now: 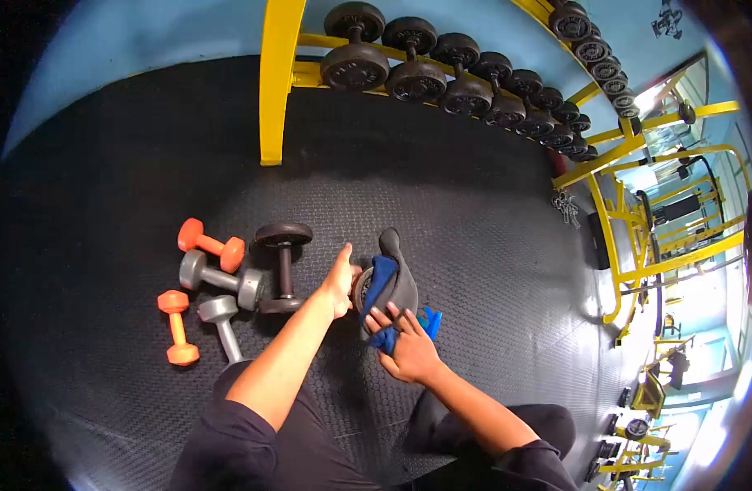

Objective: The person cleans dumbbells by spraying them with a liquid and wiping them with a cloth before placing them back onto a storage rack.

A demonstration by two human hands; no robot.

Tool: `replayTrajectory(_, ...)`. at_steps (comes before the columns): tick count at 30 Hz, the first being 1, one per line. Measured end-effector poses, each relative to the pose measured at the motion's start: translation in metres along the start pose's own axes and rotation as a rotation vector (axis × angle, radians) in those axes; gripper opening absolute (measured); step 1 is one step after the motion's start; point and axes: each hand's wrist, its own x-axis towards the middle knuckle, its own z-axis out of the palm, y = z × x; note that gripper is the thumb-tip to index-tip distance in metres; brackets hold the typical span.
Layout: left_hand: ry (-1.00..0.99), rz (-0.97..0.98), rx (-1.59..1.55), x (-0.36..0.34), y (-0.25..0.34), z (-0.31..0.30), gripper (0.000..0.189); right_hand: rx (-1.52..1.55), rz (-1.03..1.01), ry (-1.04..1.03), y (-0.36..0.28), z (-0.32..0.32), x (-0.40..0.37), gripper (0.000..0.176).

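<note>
Fingers (399, 317) of your right hand (410, 353) lie spread, pressing the blue cloth (381, 277) on the black dumbbell (407, 286) just ahead, axis pointing away; your left hand (340, 285) grips its left side.

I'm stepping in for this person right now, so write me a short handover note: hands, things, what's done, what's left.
Left hand: against the near plate of the black iron dumbbell, thumb up, fingers hidden.
Right hand: presses a blue cloth draped over that dumbbell.
Done: cloth is on it; how much is wiped cannot be told.
Left, probably: two orange dumbbells, two grey dumbbells and a second black dumbbell lie untouched on the rubber floor.
</note>
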Motion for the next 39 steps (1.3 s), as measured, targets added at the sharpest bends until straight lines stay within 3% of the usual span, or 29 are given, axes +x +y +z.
replayTrajectory(2, 0.097, 0.073, -0.162, -0.017, 0.011, 0.026, 0.101, 0.029, -0.092, 0.043, 0.0, 0.001, 0.031, 0.068)
replayTrajectory(5, 0.438, 0.507, 0.061, -0.006, 0.012, 0.009, 0.084, -0.115, -0.124, 0.038, 0.009, -0.003, 0.084, 0.059)
replayTrajectory(6, 0.439, 0.505, 0.066, 0.0, 0.012, 0.003, 0.084, -0.161, -0.091, 0.037, 0.015, -0.001, 0.099, 0.058)
replayTrajectory(8, 0.46, 0.545, 0.14, 0.01, 0.003, -0.004, 0.079, -0.032, 0.094, 0.257, 0.034, 0.013, 0.119, 0.054)
replayTrajectory(10, 0.486, 0.6, 0.213, 0.012, 0.001, -0.01, 0.075, 0.274, 0.547, 0.048, 0.042, -0.009, 0.122, 0.053)
replayTrajectory(11, 0.497, 0.635, 0.256, 0.012, 0.003, -0.011, 0.073, 0.276, 0.544, 0.052, 0.042, -0.006, 0.119, 0.053)
replayTrajectory(13, 0.525, 0.666, 0.272, 0.013, 0.004, -0.011, 0.071, 0.448, 0.843, 0.182, 0.041, 0.011, 0.102, 0.052)
replayTrajectory(14, 0.519, 0.664, 0.272, 0.014, 0.002, -0.008, 0.071, 0.445, 0.849, 0.182, 0.038, 0.016, 0.093, 0.052)
replayTrajectory(16, 0.517, 0.666, 0.293, 0.014, 0.0, -0.009, 0.07, 0.64, 0.95, 0.415, 0.023, 0.033, 0.077, 0.047)
replayTrajectory(17, 0.515, 0.672, 0.308, 0.013, -0.002, -0.009, 0.07, 0.718, 0.909, 0.679, 0.016, 0.059, 0.071, 0.048)
replayTrajectory(18, 0.514, 0.679, 0.326, 0.013, -0.001, -0.008, 0.069, 0.829, 1.108, 0.544, -0.004, 0.048, 0.065, 0.05)
replayTrajectory(20, 0.515, 0.697, 0.363, 0.011, -0.002, -0.01, 0.068, 0.787, 1.116, 0.791, -0.035, 0.074, 0.062, 0.051)
replayTrajectory(23, 0.536, 0.709, 0.406, 0.01, -0.002, -0.012, 0.067, 1.057, 1.171, 0.714, -0.018, 0.044, 0.059, 0.05)
replayTrajectory(24, 0.549, 0.711, 0.419, 0.009, -0.002, -0.012, 0.066, 0.834, 1.172, 0.702, 0.003, 0.053, 0.069, 0.052)
replayTrajectory(26, 0.579, 0.72, 0.449, 0.007, -0.006, -0.011, 0.065, 0.542, 0.95, 0.58, 0.038, 0.042, 0.089, 0.054)
replayTrajectory(28, 0.603, 0.72, 0.476, 0.005, -0.006, -0.011, 0.064, 0.359, 0.845, 0.231, 0.027, -0.002, 0.119, 0.056)
replayTrajectory(30, 0.625, 0.722, 0.503, 0.002, -0.008, -0.015, 0.063, 0.011, 0.332, 0.415, 0.002, 0.013, 0.119, 0.047)
replayTrajectory(32, 0.643, 0.723, 0.544, 0.001, -0.006, -0.018, 0.062, 0.053, 0.032, 0.227, -0.014, 0.013, 0.099, 0.039)
replayTrajectory(34, 0.649, 0.721, 0.575, 0.0, -0.003, -0.022, 0.061, 0.015, -0.027, 0.163, -0.01, 0.021, 0.073, 0.034)
replayTrajectory(36, 0.644, 0.729, 0.598, 0.0, -0.003, -0.021, 0.06, -0.253, -0.447, 0.105, 0.016, 0.03, 0.045, 0.031)
replayTrajectory(37, 0.642, 0.737, 0.608, 0.0, -0.004, -0.02, 0.059, -0.257, -0.438, 0.108, 0.033, 0.031, 0.035, 0.031)
replayTrajectory(39, 0.649, 0.752, 0.629, 0.001, -0.004, -0.016, 0.058, -0.219, -0.771, -0.08, 0.066, 0.023, 0.022, 0.029)
